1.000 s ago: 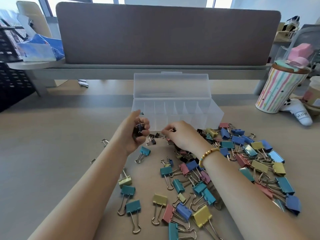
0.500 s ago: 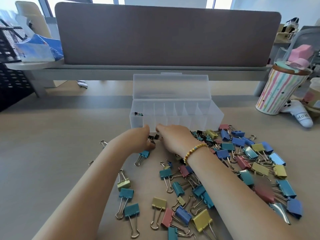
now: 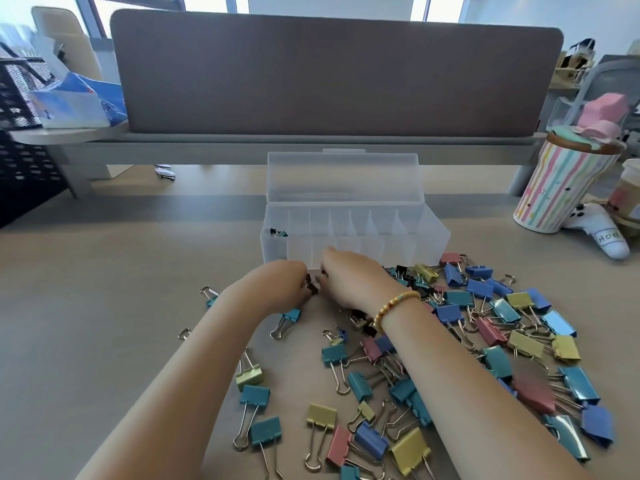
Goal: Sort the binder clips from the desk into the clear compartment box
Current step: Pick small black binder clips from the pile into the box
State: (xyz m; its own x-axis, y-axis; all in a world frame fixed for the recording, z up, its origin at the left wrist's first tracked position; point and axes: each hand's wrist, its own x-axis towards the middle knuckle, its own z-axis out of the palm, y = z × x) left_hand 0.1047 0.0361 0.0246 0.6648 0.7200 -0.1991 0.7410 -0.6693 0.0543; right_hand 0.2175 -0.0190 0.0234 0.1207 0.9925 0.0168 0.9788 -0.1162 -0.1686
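Both hands work close together at the near wall of the clear compartment box [image 3: 349, 233]. On the left hand [image 3: 277, 285] the fingers curl down over some small black binder clips [image 3: 311, 288] on the desk [image 3: 104, 306]; it seems to pinch one, though the fingertips are hidden and I cannot tell for sure. On the right hand [image 3: 349, 282], the one with a beaded bracelet [image 3: 394, 308], the fingers also curl over the same small cluster; whether it holds anything cannot be told.

The box stands open in the middle of the desk, its lid [image 3: 343, 178] upright at the far side. A few small clips [image 3: 277, 233] already lie in its leftmost compartment; the other compartments look bare.

Most of the coloured binder clips [image 3: 485, 341] lie scattered near and to the right of the hands, in several sizes, many tangled by their wire handles.

Such clips are probably light and stiff, with smooth painted bodies. The tiny black ones are best pinched across the folded body; lifting by a wire loop risks dragging up a snagged neighbour.
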